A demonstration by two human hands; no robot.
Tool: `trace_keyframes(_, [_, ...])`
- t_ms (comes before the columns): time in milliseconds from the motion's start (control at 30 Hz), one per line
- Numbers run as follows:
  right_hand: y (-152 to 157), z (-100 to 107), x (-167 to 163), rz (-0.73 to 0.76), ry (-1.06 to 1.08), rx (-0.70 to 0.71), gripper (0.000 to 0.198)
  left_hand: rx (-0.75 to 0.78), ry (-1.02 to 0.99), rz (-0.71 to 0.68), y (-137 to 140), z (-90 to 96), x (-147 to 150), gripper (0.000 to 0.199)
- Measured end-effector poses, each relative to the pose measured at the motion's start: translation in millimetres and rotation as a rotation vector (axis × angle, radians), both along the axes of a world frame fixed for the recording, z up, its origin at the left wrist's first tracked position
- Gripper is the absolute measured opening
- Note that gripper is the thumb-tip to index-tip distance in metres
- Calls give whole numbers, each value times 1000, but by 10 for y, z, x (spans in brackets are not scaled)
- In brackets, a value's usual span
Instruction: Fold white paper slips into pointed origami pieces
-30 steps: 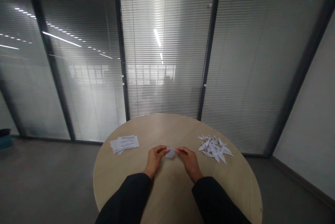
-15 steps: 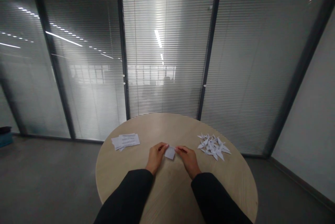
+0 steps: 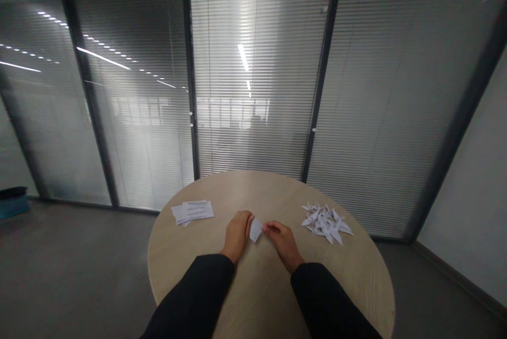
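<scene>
A small folded piece of white paper [image 3: 255, 231] is held between my two hands over the middle of the round table. My left hand [image 3: 238, 234] grips its left edge, fingers closed and partly hidden behind the back of the hand. At the paper's right corner, my right hand [image 3: 283, 241] pinches with thumb and forefinger. To the right lies a heap of folded white paper cranes [image 3: 325, 224]. A few loose sheets of printed paper [image 3: 198, 210] overlap on the table's left side.
The round wooden table [image 3: 253, 183] stands close to a glass partition with blinds [image 3: 253, 143]. A blue bin [image 3: 13, 204] sits on the grey floor at far left. A white wall [image 3: 471, 196] rises on the right.
The paper between my hands has turned and now looks narrower and tilted. My left hand has rolled over it slightly. The whole view has shifted a little to the left.
</scene>
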State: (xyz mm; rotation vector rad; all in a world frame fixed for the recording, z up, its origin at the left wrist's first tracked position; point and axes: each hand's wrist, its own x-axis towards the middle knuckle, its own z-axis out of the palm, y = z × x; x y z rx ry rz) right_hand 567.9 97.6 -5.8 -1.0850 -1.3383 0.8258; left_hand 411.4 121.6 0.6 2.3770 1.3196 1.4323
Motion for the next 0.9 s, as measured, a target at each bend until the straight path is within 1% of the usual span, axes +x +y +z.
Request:
trace_keyframes(67, [-9, 14, -6, 4, 28, -12, 31, -24, 33, 36, -16, 19, -5, 34])
trace_keyframes(133, [-22, 32, -13, 5, 48, -29, 31, -53, 10, 32, -30, 39, -11, 33])
trace_keyframes(233, [-39, 50, -25, 23, 86, -62, 30, -119, -113, -53, -37, 67, -26, 31])
trace_keyframes(367, [-56, 62, -43, 45, 108, -88, 28, -251, -312, -193, -5, 78, -36, 30])
trace_keyframes(500, [-76, 83, -54, 56, 77, -88, 30, -329, -451, -269, 44, 59, -39, 32])
trace_keyframes(567, [-79, 90, -45, 54, 73, -80, 31, -376, -460, -288, 52, 46, -49, 33])
trace_keyframes(667, [-67, 83, -12, 45, 107, -64, 31, -415, -397, -299, 45, 24, -76, 35])
trace_keyframes(800, [-25, 42, 26, 43, 136, -57, 28, -373, -321, -290, 58, -16, -100, 36])
trace_keyframes(900, [14, 9, 23, -6, 73, -24, 30, -355, -310, -253, 86, -41, -97, 34])
